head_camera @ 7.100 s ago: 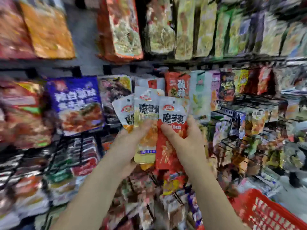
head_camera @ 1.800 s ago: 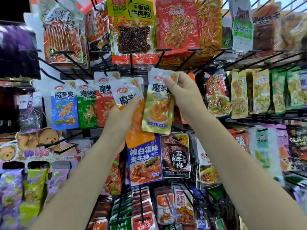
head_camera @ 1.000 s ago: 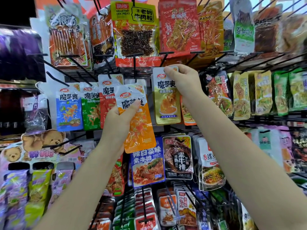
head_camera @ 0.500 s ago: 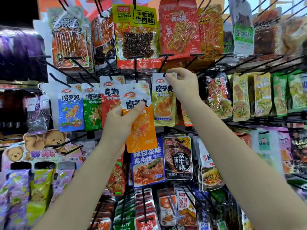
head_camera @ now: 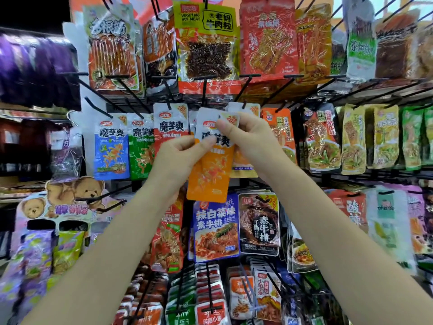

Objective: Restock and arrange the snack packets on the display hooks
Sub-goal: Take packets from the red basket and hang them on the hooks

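Head view: both hands [head_camera: 248, 139] pinch orange-and-white snack packet [head_camera: 210, 170], tilted.

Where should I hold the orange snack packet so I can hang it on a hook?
Hold the orange packet by its flat white top strip, as both hands do now: the left hand pinches the left edge, the right hand the top right corner. Come from the front; that probably keeps the top free for a hook. The hanging hole isn't visible.
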Motion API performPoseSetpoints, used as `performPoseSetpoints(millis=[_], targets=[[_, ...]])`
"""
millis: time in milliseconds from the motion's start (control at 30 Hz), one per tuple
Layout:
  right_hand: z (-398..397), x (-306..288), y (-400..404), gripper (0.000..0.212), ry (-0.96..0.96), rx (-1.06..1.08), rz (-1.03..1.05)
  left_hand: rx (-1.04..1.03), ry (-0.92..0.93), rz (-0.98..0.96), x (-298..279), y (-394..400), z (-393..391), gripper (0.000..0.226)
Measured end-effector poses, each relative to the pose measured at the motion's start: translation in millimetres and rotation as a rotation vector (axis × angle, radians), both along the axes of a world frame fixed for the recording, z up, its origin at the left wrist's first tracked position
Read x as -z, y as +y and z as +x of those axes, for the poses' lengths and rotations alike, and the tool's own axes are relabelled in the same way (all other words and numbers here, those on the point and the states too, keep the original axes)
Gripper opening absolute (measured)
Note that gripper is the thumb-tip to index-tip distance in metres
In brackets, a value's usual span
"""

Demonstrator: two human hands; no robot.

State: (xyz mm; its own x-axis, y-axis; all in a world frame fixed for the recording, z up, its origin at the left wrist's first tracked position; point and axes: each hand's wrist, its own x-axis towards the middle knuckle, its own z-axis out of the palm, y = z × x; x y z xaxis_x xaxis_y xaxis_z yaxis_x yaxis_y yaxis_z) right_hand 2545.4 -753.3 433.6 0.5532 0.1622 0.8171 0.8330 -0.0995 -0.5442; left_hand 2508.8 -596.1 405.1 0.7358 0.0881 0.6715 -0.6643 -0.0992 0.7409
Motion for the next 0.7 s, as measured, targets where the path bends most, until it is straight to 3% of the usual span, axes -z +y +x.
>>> performPoseSetpoints(millis=[100,233,433,600,700], targets=[[5,-19,9,0.030,0.038,0.008,0.041,-0.082,-0.096,-0.050,-29,7,13,0.027],[15,-38,24,0.018,0.059,0.026,0.046,-0.142,-0.145,-0.091,-60,4,35,0.008],[28,-44,32,0.012,0.070,0.018,0.135,-0.244,-0.180,-0.169,-66,3,55,0.018],[30,-47,42,0.032,0.075,0.010,0.242,-0.229,-0.225,-0.161,-68,1,54,0.008],[29,-47,45,0.031,0.058,0.038,0.249,-0.283,-0.274,-0.127,-71,0,54,0.008]])
